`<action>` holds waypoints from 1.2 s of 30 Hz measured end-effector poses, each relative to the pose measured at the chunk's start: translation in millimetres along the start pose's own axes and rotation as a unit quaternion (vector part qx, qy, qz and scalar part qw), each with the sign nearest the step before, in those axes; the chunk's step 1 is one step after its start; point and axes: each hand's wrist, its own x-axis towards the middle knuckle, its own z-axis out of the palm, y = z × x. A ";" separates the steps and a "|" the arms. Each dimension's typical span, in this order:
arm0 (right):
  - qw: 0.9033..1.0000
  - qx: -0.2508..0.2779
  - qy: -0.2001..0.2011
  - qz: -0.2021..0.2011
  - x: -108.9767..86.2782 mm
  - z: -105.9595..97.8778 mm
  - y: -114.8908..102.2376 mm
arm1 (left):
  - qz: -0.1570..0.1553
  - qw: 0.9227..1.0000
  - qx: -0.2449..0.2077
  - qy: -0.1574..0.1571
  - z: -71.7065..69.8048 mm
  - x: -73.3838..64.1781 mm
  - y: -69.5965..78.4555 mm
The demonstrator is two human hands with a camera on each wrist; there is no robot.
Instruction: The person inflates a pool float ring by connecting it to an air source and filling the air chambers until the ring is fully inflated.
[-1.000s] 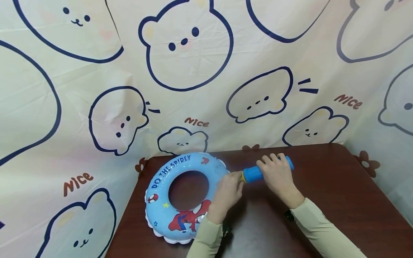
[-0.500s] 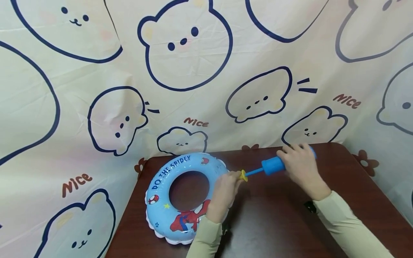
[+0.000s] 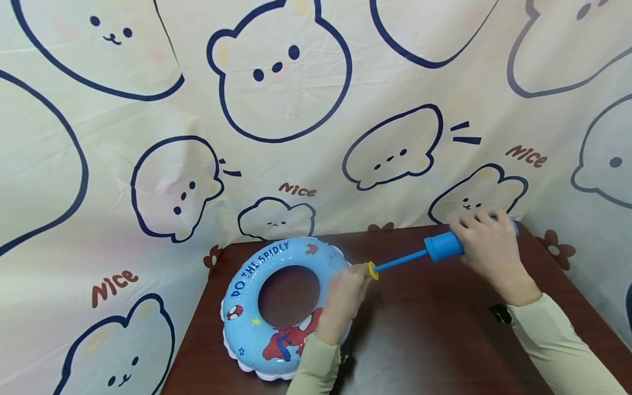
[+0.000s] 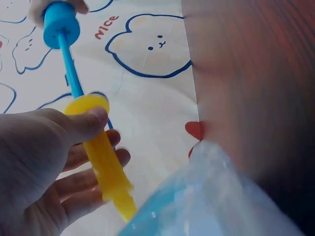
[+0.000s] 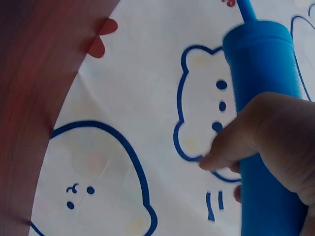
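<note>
A hand air pump has a blue barrel (image 3: 444, 245), a thin blue rod (image 3: 401, 260) and a yellow handle-like nozzle end (image 4: 103, 162). My left hand (image 3: 344, 296) grips the yellow part, thumb on one side and fingers behind it in the left wrist view. My right hand (image 3: 489, 252) wraps round the blue barrel, out to the right. A long stretch of rod shows between the two hands. Just left of my left hand lies a light blue swim ring (image 3: 242, 323) with cartoon prints. The yellow tip points to the ring's clear plastic; their contact is hard to make out.
The ring lies on a dark brown table (image 3: 419, 340). Behind and beside the table hangs a pale cloth (image 3: 316, 109) printed with bear outlines, close to the table's back edge.
My right hand has drawn the blue barrel away to the right, so the rod, hidden at first, now shows at length. My left hand stays at the ring with the yellow part.
</note>
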 end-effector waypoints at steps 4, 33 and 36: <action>0.999 -0.008 0.027 -0.022 4.6 6.2 -12.1 | 0.018 0.999 0.039 0.019 2.9 -1.0 0.9; 0.997 -0.003 0.028 -0.066 29.3 62.9 -111.4 | 0.009 0.996 0.020 0.085 10.5 1.1 -9.4; 0.997 0.005 0.027 -0.076 28.6 65.6 -114.6 | 0.004 0.997 0.010 0.081 9.4 -0.1 -11.0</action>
